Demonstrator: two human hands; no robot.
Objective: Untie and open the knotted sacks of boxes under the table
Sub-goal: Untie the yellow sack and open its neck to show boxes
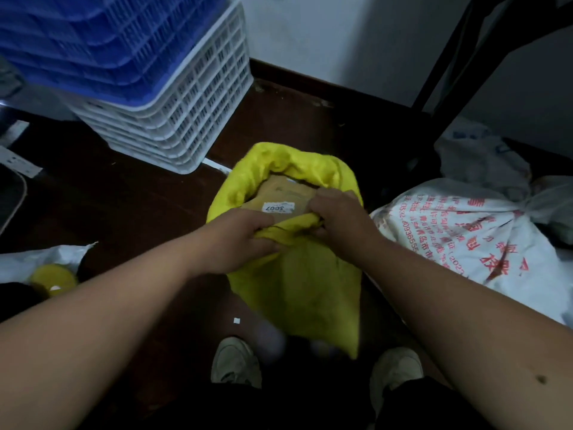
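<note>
While hands (245, 234) grip sack (297, 274), crates (173, 97) behind.

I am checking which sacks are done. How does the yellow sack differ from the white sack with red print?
The yellow sack stands open, its rim rolled down over a brown box; the white sack is still gathered shut. The left hand and right hand grip the yellow one; nobody touches the white one. The yellow is plain, the white printed. Both sit on the dark floor.

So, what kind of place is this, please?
Probably a storeroom or stock corner of a small business. Stacked plastic crates stand by the wall, a printed white sack lies knotted on the floor, and an opened yellow sack holds a labelled cardboard box.
</note>
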